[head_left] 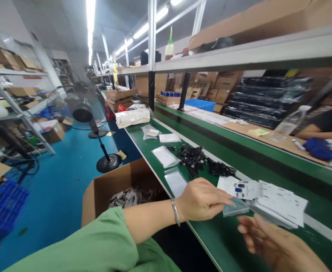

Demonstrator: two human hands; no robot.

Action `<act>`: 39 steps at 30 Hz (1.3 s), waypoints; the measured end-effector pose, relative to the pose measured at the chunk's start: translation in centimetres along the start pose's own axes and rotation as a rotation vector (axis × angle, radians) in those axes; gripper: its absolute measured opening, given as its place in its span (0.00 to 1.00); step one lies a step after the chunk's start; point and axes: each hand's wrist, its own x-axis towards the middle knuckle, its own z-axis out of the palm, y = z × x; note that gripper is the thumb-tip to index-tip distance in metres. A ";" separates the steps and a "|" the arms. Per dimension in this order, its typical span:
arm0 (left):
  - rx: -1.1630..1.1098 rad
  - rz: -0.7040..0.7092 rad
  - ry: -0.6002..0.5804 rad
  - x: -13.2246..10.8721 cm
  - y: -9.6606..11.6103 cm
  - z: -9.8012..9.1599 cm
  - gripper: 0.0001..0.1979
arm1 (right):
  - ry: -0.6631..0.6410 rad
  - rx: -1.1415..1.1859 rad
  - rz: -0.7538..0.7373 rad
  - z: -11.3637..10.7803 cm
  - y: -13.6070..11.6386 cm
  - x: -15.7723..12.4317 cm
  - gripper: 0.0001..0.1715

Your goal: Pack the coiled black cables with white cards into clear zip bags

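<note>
My left hand (201,200) is closed in a pinch on a small clear plastic bag (235,207) held just above the green workbench (225,238). A bracelet sits on that wrist, and a green sleeve covers the upper arm. My right hand (270,241) is below and to the right of the bag, palm up with fingers loosely spread, holding nothing that I can see; it looks blurred. A stack of white printed cards (279,204) lies just beyond both hands. A pile of black cables (197,160) and several clear bags (176,181) lie further up the bench.
An open cardboard box (103,192) of small grey packets stands on the blue floor left of the bench. A standing fan (83,109) is beyond it. Another person's arm (325,134) rests on the far bench beside a plastic bottle (289,122). A shelf with cartons runs overhead.
</note>
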 end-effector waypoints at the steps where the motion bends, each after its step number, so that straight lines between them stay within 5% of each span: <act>1: -0.007 -0.019 0.045 0.0 0.3 0.4 0.12 | -0.050 0.028 0.043 0.6 -0.7 0.3 0.29; 4: -0.036 -0.043 0.139 -0.1 0.6 1.4 0.12 | -0.130 0.064 -0.003 2.1 -2.0 1.0 0.25; 9: -0.086 -0.098 0.094 -0.6 0.9 1.2 0.13 | -0.019 0.129 -0.086 3.1 -0.7 1.9 0.29; 12: -0.209 -0.292 0.043 -0.7 2.0 0.2 0.20 | 0.056 0.119 -0.098 3.6 0.9 2.1 0.35; 17: -0.663 -0.728 -0.159 0.1 3.9 -0.2 0.16 | 0.079 0.048 -0.151 4.1 2.2 1.9 0.36; 22: -0.889 -0.950 -0.217 0.6 3.9 0.7 0.14 | 0.047 -0.113 -0.177 3.7 2.4 2.1 0.41; 33: -0.600 -0.922 -0.408 0.4 4.0 0.4 0.09 | 0.138 -0.337 -0.302 4.4 2.0 1.7 0.41; 39: -0.509 -0.863 -0.390 0.5 3.8 -0.1 0.06 | 0.004 -0.303 -0.253 4.6 1.4 1.6 0.45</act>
